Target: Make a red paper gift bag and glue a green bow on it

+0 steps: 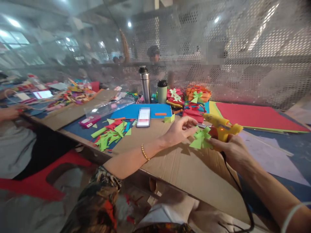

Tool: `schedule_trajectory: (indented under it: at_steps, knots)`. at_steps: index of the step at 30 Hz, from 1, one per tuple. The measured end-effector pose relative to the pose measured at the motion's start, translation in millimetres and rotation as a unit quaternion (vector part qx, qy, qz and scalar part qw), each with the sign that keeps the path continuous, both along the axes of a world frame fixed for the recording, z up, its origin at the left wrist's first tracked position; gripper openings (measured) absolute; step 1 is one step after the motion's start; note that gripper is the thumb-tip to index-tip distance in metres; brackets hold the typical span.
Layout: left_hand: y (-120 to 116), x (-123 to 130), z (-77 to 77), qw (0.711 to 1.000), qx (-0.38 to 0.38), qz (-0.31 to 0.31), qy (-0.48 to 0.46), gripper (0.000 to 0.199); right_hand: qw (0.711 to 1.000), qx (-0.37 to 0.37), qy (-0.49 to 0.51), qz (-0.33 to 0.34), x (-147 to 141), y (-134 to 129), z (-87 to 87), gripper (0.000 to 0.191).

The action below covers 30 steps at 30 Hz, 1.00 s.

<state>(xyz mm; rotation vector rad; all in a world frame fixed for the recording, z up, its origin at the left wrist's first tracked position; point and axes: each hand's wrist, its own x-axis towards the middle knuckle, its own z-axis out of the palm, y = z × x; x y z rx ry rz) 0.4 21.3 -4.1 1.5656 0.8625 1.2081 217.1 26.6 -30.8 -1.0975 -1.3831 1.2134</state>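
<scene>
A light green folded-paper bow (201,138) is between my two hands, above the brown cardboard (184,168). My left hand (182,129) has its fingers bent and pinched at the bow's upper left side. My right hand (232,149) is wrapped round a yellow glue gun (222,126), whose nozzle points left above the bow; a small orange light glows on it, and its dark cord hangs down. The thumb of that hand reaches the bow's right edge. Left of my left forearm lies a pile of green, red and blue paper strips (113,133).
A phone (143,117) lies at a blue sheet (123,111). Behind stand a steel bottle (145,85) and a green bottle (162,92), beside red bags (193,110). Red sheets (257,115) lie at the right. Another person's arm (11,112) is at the far left.
</scene>
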Motion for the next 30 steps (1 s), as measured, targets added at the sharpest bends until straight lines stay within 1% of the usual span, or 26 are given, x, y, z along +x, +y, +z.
schedule_trajectory:
  at_steps: [3,5,7,9,10,12,13,16,18,20,23,26,30]
  knots:
    - [-1.8,-1.1,0.8,0.999,-0.04,-0.01,-0.013,0.029,0.999,0.021,0.02,-0.018,1.9,5.8,-5.8,0.032]
    - [-1.3,-2.3,0.1,0.999,-0.048,-0.007,-0.017,0.041,0.999,0.029,0.034,-0.022,2.0,10.3,-10.3,0.036]
    - [0.2,-3.2,-1.3,0.998,-0.06,-0.019,-0.007,0.053,0.998,0.041,0.049,-0.027,0.4,14.4,-13.9,0.038]
    - [1.5,-3.4,-2.6,0.996,-0.076,-0.034,0.006,0.061,0.995,0.059,0.065,-0.044,-2.4,16.4,-14.5,0.036]
    - [1.6,-3.1,-3.1,0.996,-0.083,-0.042,0.013,0.062,0.994,0.066,0.07,-0.052,-3.9,16.1,-13.2,0.034]
    - [0.6,-2.1,-3.7,0.994,-0.093,-0.056,0.028,0.056,0.993,0.067,0.074,-0.067,-6.2,12.6,-7.4,0.033]
    - [-0.1,-1.8,-3.7,0.993,-0.097,-0.058,0.035,0.05,0.994,0.06,0.068,-0.056,-7.2,10.0,-3.2,0.033]
    - [0.1,-2.6,-3.2,0.993,-0.099,-0.042,0.044,0.031,0.993,0.051,0.072,-0.082,-9.9,3.6,9.9,0.034]
    - [2.3,-4.0,-2.4,0.992,-0.11,-0.033,0.05,0.026,0.992,0.049,0.071,-0.09,-11.5,2.4,15.5,0.037]
    - [3.0,-4.7,-0.7,0.991,-0.11,-0.043,0.056,0.022,0.993,0.046,0.066,-0.089,-12.6,1.9,18.0,0.036]
    - [-0.7,-3.1,2.4,0.992,-0.097,-0.053,0.059,0.017,0.994,0.048,0.062,-0.079,-14.0,-1.1,19.3,0.036]
    - [-4.3,-0.2,2.7,0.994,-0.072,-0.037,0.074,0.014,0.994,0.046,0.069,-0.066,-16.6,-5.4,20.1,0.035]
    - [-2.1,0.6,-1.7,0.995,-0.059,-0.018,0.08,0.022,0.996,0.041,0.067,-0.045,-20.4,-8.7,19.8,0.036]
